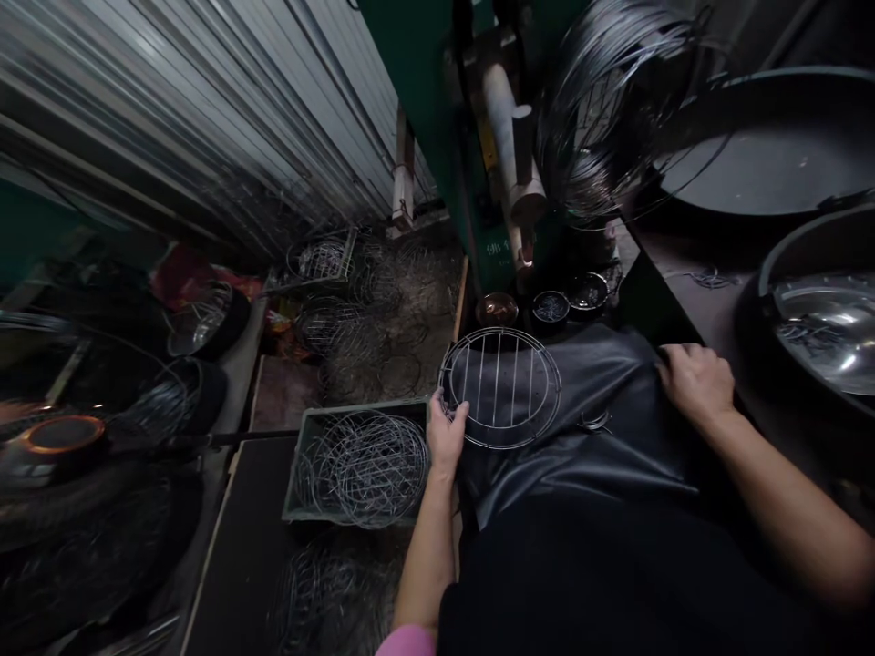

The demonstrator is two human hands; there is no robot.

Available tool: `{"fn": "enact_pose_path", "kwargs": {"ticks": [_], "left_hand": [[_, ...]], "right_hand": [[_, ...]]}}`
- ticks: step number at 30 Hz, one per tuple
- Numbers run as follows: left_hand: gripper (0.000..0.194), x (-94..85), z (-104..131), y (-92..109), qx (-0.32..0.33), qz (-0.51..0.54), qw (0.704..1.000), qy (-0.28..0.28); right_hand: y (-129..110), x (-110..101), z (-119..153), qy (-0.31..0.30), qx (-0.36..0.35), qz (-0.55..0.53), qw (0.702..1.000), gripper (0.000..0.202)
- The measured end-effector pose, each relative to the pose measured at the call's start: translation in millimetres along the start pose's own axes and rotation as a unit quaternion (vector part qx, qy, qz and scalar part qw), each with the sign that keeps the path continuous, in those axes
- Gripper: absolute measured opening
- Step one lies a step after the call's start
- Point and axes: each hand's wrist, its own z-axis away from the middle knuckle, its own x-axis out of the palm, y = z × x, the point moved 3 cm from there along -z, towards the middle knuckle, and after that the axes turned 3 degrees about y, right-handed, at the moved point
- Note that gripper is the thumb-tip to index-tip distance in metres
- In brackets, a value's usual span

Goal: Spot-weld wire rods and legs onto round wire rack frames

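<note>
My left hand (447,430) grips the left rim of a round wire rack (514,387) with several parallel bars, held over the dark apron (615,392) on my lap. At the right, my right hand (695,381) has its fingers curled down at the apron's upper right edge; what they hold, if anything, is hidden. A small curved wire piece (594,421) lies on the apron between the hands. Above the rack, a green machine (496,246) stands with its metal arm pointing down at small bowls (550,307) of parts.
A green crate (298,474) of wire rings stands left of my left hand. More wire racks (348,333) lie on the floor beyond. Wire coils (608,100) hang at the upper right, near large round pans (766,273).
</note>
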Motion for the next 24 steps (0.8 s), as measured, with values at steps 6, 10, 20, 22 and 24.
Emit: {"fn": "enact_pose_path", "kwargs": {"ticks": [6, 10, 20, 22, 24], "left_hand": [[0.050, 7.2, 8, 7, 0.049, -0.139, 0.989, -0.006], [0.051, 9.4, 13, 1, 0.202, -0.149, 0.968, 0.016], [0.062, 18.9, 37, -14, 0.456, -0.272, 0.844, -0.078], [0.064, 20.1, 37, -20, 0.483, -0.294, 0.822, -0.066], [0.064, 21.9, 32, -28, 0.512, -0.309, 0.799, -0.062]], "right_hand": [[-23, -15, 24, -0.091, -0.136, -0.069, 0.984, 0.018], [86, -55, -10, 0.005, 0.144, 0.057, 0.988, 0.027], [207, -43, -50, -0.147, 0.326, 0.009, 0.934, 0.062], [208, -39, -51, -0.138, 0.330, -0.014, 0.934, 0.054], [220, -49, -47, -0.116, 0.350, -0.026, 0.929, 0.044]]}}
